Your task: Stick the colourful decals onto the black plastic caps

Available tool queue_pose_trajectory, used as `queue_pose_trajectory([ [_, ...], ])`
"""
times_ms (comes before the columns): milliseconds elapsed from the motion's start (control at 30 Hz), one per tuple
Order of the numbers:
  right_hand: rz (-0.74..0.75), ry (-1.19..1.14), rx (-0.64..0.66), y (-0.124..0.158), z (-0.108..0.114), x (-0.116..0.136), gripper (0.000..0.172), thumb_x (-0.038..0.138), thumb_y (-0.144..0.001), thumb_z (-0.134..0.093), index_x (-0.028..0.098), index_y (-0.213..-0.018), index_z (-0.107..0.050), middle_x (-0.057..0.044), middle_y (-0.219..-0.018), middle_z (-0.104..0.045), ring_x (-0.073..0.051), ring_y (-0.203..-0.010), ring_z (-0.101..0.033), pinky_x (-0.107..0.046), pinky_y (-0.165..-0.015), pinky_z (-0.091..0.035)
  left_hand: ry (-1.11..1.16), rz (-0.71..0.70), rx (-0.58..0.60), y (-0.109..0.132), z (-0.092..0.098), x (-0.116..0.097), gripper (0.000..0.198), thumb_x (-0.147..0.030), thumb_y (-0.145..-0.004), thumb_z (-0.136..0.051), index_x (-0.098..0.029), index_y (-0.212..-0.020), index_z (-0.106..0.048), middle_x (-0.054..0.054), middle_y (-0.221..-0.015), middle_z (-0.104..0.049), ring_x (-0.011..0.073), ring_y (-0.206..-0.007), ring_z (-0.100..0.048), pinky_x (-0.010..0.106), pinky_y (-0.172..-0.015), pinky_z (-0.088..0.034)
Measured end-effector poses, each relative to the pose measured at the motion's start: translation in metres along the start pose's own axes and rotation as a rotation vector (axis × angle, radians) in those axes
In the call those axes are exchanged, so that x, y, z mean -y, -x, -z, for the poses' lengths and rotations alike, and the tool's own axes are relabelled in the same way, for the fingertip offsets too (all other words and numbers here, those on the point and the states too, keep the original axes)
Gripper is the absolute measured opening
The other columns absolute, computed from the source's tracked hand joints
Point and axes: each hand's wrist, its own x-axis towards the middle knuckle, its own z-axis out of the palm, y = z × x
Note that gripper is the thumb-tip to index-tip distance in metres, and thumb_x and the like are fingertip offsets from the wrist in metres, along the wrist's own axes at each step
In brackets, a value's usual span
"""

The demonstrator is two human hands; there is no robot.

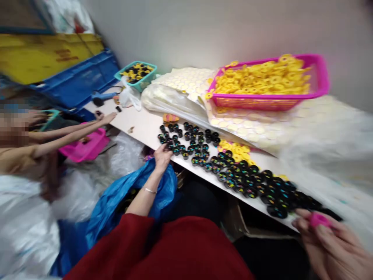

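My left hand (162, 158) reaches to the table's near edge, its fingers closed around a small black cylinder at the end of the group. Many such black cylinders (196, 160), with colourful specks on their tops, stand in loose rows along the white table (135, 132). At the lower right, my right hand (335, 243) is closed on a small pink piece (319, 220), held between thumb and fingers. That hand is slightly blurred and lies beside the right end of the black cylinders. Yellow ring-like pieces (239, 151) lie behind them.
A pink basket (291, 102) of yellow pieces sits on sheets of pale discs (189, 79). Farther left are a teal basket (145, 81) and a blue tool (105, 96). A co-worker's arms (70, 136) extend over the table. A blue bag (116, 194) hangs below my left arm.
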Motion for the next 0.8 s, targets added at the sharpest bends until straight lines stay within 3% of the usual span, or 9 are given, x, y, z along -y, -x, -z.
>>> queue_pose_trajectory([
  [100,-0.015,-0.163,-0.152,-0.012,0.004,0.030,0.028,0.049,-0.051,-0.084,0.036,-0.063,-0.063,-0.006,-0.079,-0.067,-0.022,-0.056,-0.057,-0.058,-0.076,-0.056,-0.060,-0.049,-0.092,-0.001,0.008,0.004,0.038,-0.020,-0.058,-0.063,-0.013,-0.094,-0.073,0.000,-0.078,-0.066,0.0144,-0.070,-0.059,0.028,-0.072,-0.052],
  [200,0.077,-0.149,-0.221,-0.038,0.019,0.040,0.032,0.050,-0.050,-0.085,0.033,-0.060,-0.060,-0.006,-0.071,-0.064,-0.022,-0.057,-0.058,-0.057,-0.078,-0.055,-0.113,-0.301,-0.191,0.010,0.012,-0.010,0.032,-0.024,-0.065,-0.063,-0.014,-0.094,-0.071,0.003,-0.083,-0.066,0.0142,-0.069,-0.058,0.028,-0.068,-0.052],
  [300,0.138,-0.148,-0.298,-0.072,0.035,0.030,0.040,0.045,-0.045,-0.084,0.032,-0.068,-0.054,-0.004,-0.074,-0.066,-0.022,-0.058,-0.060,-0.054,-0.070,-0.055,-0.072,-0.600,-0.150,0.032,-0.001,-0.051,0.027,-0.027,-0.074,-0.066,-0.016,-0.098,-0.070,0.004,-0.089,-0.067,0.0135,-0.071,-0.059,0.027,-0.066,-0.051],
  [367,0.186,-0.114,-0.409,-0.096,0.046,0.019,0.047,0.047,-0.041,-0.079,0.030,-0.073,-0.049,-0.004,-0.077,-0.065,-0.022,-0.057,-0.059,-0.050,-0.064,-0.054,-0.013,-0.757,-0.067,0.047,-0.023,-0.087,0.025,-0.026,-0.078,-0.067,-0.018,-0.101,-0.070,0.004,-0.095,-0.069,0.0124,-0.072,-0.059,0.027,-0.068,-0.052],
  [433,0.238,0.094,-0.492,-0.116,0.058,0.010,0.043,0.055,-0.052,-0.067,0.028,-0.079,-0.047,-0.005,-0.080,-0.063,-0.023,-0.065,-0.060,-0.049,-0.067,-0.056,0.038,-0.887,0.084,0.059,-0.055,-0.124,0.023,-0.025,-0.080,-0.067,-0.019,-0.103,-0.070,0.004,-0.100,-0.070,0.0128,-0.075,-0.060,0.027,-0.070,-0.053],
  [500,0.266,0.309,-0.592,-0.130,0.070,0.004,0.034,0.052,-0.061,-0.059,0.026,-0.079,-0.048,-0.010,-0.088,-0.063,-0.029,-0.086,-0.063,-0.056,-0.084,-0.054,0.049,-1.024,0.315,0.072,-0.096,-0.158,0.018,-0.024,-0.082,-0.064,-0.019,-0.099,-0.070,0.005,-0.101,-0.070,0.0148,-0.081,-0.063,0.028,-0.073,-0.053],
  [600,0.296,0.514,-0.713,-0.140,0.085,0.001,0.020,0.038,-0.070,-0.057,0.021,-0.081,-0.056,-0.021,-0.122,-0.060,-0.038,-0.123,-0.049,-0.061,-0.108,-0.037,-0.103,-1.228,0.620,0.097,-0.170,-0.206,0.012,-0.018,-0.085,-0.057,-0.018,-0.088,-0.069,0.007,-0.096,-0.070,0.0194,-0.091,-0.064,0.032,-0.083,-0.053],
  [700,0.299,0.791,-0.756,-0.155,0.100,0.007,0.025,0.031,-0.084,-0.050,0.015,-0.093,-0.066,-0.023,-0.148,-0.042,-0.040,-0.136,-0.036,-0.058,-0.110,-0.035,-0.394,-1.295,0.710,0.126,-0.243,-0.250,0.013,-0.023,-0.087,-0.058,-0.016,-0.091,-0.068,0.013,-0.103,-0.069,0.0267,-0.106,-0.059,0.039,-0.095,-0.048],
  [800,0.257,0.959,-0.746,-0.183,0.126,0.023,0.032,0.030,-0.088,-0.049,0.011,-0.102,-0.071,-0.024,-0.156,-0.030,-0.042,-0.142,-0.027,-0.057,-0.110,-0.035,-0.585,-1.197,0.742,0.156,-0.302,-0.285,0.056,-0.044,-0.081,-0.071,-0.013,-0.125,-0.059,0.019,-0.131,-0.060,0.0345,-0.126,-0.048,0.045,-0.103,-0.043],
])
